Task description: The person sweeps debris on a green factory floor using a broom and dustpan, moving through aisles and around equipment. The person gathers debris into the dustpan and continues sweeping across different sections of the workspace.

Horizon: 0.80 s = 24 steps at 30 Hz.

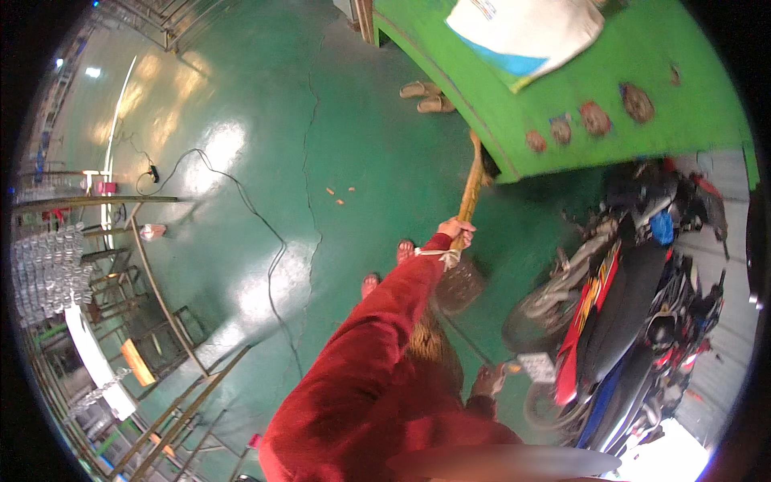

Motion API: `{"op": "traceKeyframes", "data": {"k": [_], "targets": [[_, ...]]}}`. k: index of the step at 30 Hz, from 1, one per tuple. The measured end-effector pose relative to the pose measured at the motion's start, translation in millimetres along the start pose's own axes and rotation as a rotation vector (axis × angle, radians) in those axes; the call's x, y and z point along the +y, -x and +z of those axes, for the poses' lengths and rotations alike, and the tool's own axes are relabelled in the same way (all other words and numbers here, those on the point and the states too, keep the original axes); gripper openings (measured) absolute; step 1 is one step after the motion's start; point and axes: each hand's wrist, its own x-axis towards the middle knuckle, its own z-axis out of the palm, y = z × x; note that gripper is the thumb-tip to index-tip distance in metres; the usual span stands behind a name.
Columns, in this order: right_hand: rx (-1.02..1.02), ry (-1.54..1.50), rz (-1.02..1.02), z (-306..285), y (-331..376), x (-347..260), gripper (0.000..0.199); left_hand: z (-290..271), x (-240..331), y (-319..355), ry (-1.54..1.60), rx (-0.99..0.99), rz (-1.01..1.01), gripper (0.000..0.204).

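My left hand (456, 230), at the end of a red sleeve, is closed around a long yellow-brown broom (472, 189). The broom runs away from me to the corner of the green table. A whitish cord (440, 255) hangs by my left wrist. Lower and to the right, my right hand (487, 379) is closed on the thin dark handle of a brown dustpan (461, 287). That pan is low by the floor, just beyond my left forearm, which partly hides it. A few small orange-brown scraps (339, 197) lie on the green floor, left of the broom.
A green table (514, 153) at the far right bears a white sack (530, 32) and several round brown parts. Tan slippers (430, 96) lie beside it. Motorcycles (602, 321) stand close on the right. A black cable (261, 217) crosses the floor. Metal racks (169, 297) line the left.
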Motion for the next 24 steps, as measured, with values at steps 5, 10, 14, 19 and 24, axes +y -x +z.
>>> {"op": "traceKeyframes", "data": {"k": [5,10,14,19,24], "targets": [[-0.089,0.123,0.08,28.1,-16.2,-29.0,0.026,-44.6,44.5,-90.3,-0.222,0.077,0.003,0.02],[-0.316,0.351,-0.053,66.8,-18.1,-48.5,0.033,-104.9,62.3,47.3,-0.278,0.033,0.177,0.023],[-0.444,0.475,-0.179,81.4,-35.1,-39.6,0.043,-166.6,60.1,180.6,-0.09,0.312,0.064,0.023],[-0.301,0.419,-0.045,140.5,-17.9,-48.7,0.039,-187.3,41.0,287.9,-0.42,0.67,0.248,0.048],[-0.446,0.664,-0.256,171.4,-31.4,-52.8,0.034,-157.6,0.9,391.7,-0.524,0.784,0.273,0.067]]}}
